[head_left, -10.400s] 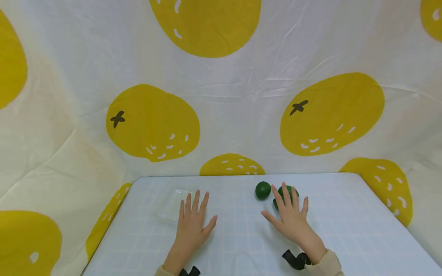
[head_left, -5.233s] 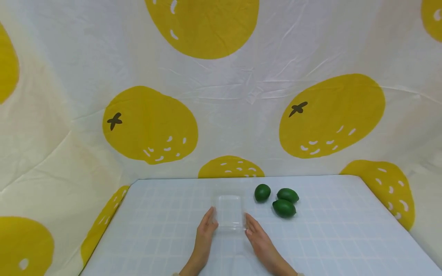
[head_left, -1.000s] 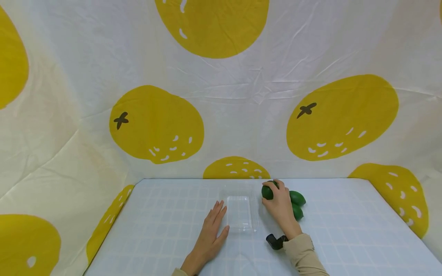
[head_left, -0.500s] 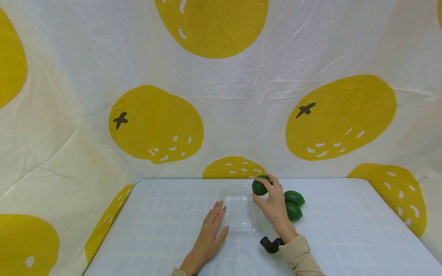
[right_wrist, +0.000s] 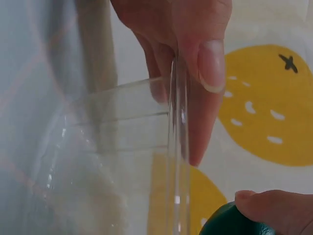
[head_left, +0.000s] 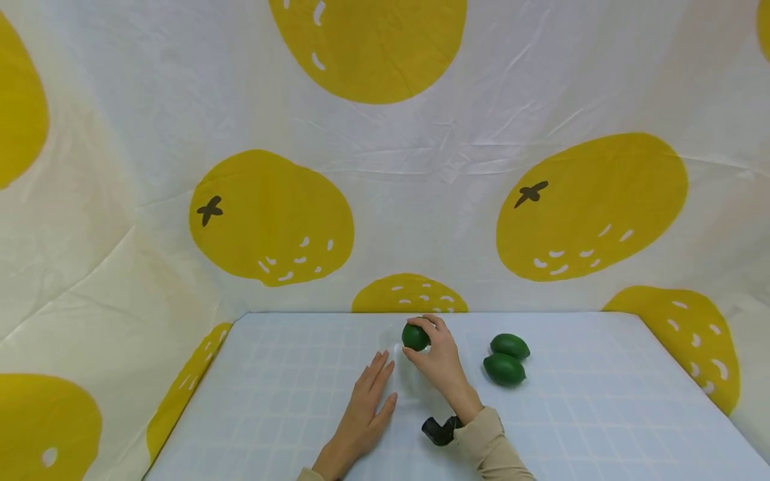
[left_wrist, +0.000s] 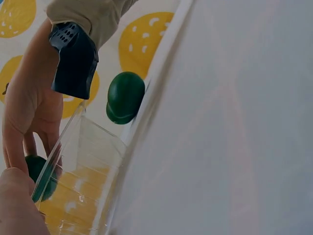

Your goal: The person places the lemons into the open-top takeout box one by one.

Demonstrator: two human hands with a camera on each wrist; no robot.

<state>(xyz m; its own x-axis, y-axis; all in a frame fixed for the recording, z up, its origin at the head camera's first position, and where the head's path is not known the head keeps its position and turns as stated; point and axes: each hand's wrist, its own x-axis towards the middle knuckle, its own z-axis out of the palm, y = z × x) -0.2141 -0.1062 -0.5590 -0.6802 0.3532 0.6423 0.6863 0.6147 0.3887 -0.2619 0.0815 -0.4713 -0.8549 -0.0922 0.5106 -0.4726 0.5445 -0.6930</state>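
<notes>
Lime (head_left: 414, 337), dark green and unmarked, is pinched between the thumb and curled fingers of the right hand (head_left: 438, 357), at roughly 12 o'clock on the table (head_left: 601, 414) near its far edge. No brand, label or legible writing appears on any item in any view.

Working left to right: the left hand (head_left: 365, 407) lies flat on the table at about 7 o'clock from the held fruit, fingers straight and together, holding nothing. Its fingertips sit just beside the left wall of a clear plastic tray (head_left: 402, 374), which is barely discernible in the head view. The right wrist view shows that tray's transparent rim (right_wrist: 177, 147) with a finger of the left hand (right_wrist: 195, 73) against it on the far side. The left wrist view shows the tray wall (left_wrist: 83, 181) close up, with the held lime (left_wrist: 41, 176) behind it under the right hand (left_wrist: 27, 112).

The held lime sits over the far end of the tray; whether it touches the tray floor cannot be determined. It lies at the fingertip end of the right hand, at 11 o'clock from the palm. A black wrist-mounted camera (head_left: 440, 429) sits at the beige sleeve (head_left: 490, 444).

Two further limes (head_left: 505, 358) rest touching each other at 3 o'clock from the held one, well apart from both hands.
</notes>
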